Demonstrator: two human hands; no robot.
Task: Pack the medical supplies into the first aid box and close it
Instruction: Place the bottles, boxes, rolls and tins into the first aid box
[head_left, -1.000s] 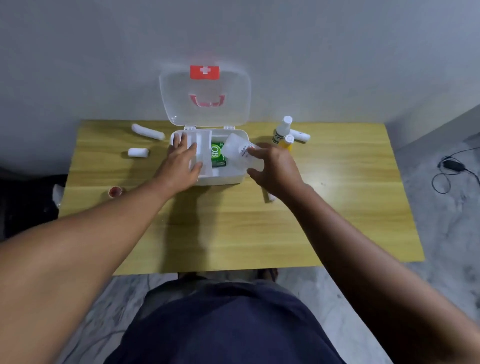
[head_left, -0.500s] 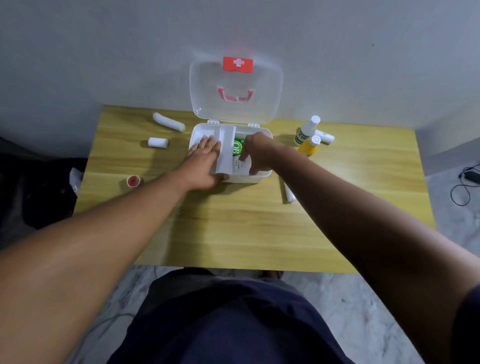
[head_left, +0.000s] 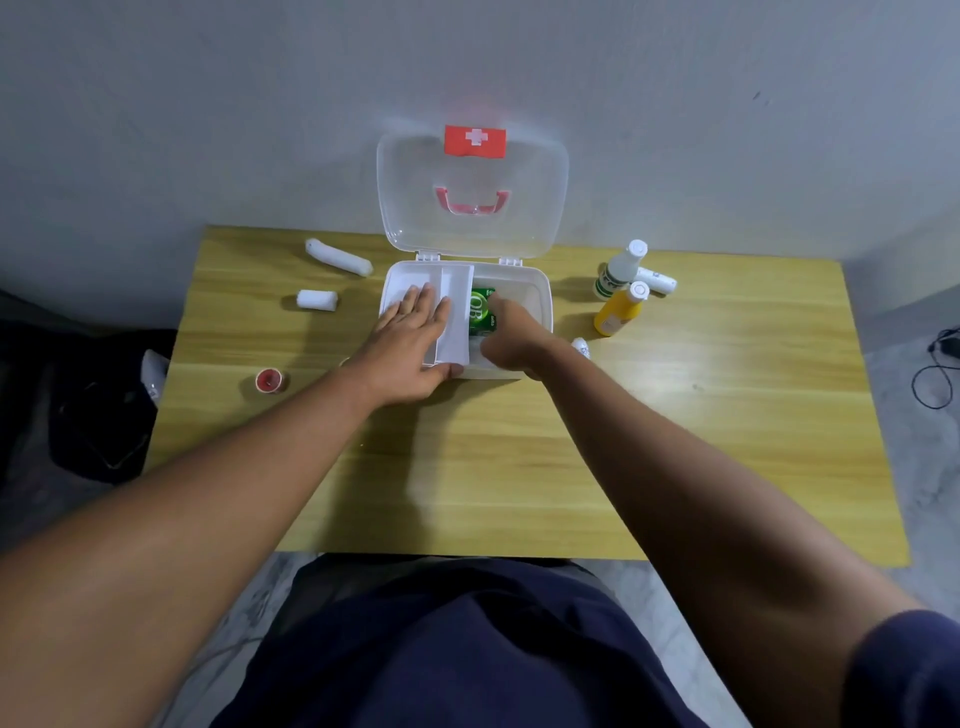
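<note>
Both hands are at the white plastic first aid box (head_left: 535, 291), which sits open at the back middle of the yellow wood-grain bench (head_left: 519, 467), its clear rounded lid (head_left: 519, 208) standing upright against the grey wall with a red cross label and a pink handle. Left hand (head_left: 410, 345) lies flat, fingers (head_left: 415, 306) spread open, on the white divided tray in the box's left half, thumb at the front edge. Right hand (head_left: 511, 338) reaches into the right half, its fingers curled down beside a glossy green packet (head_left: 480, 314) — whether they grip anything I cannot tell, since the back of the hand hides them. Left of the box lie a long white gauze roll (head_left: 337, 257) and a short one (head_left: 317, 300), soft and fibrous, with a small red tape roll (head_left: 269, 380) nearer the front. Right of it stand a white bottle (head_left: 621, 270) and a yellow bottle (head_left: 618, 309), just beside each other, a white tube (head_left: 657, 280) behind them. Another small white thing (head_left: 581, 345) shows beyond the right wrist — mostly hidden.
</note>
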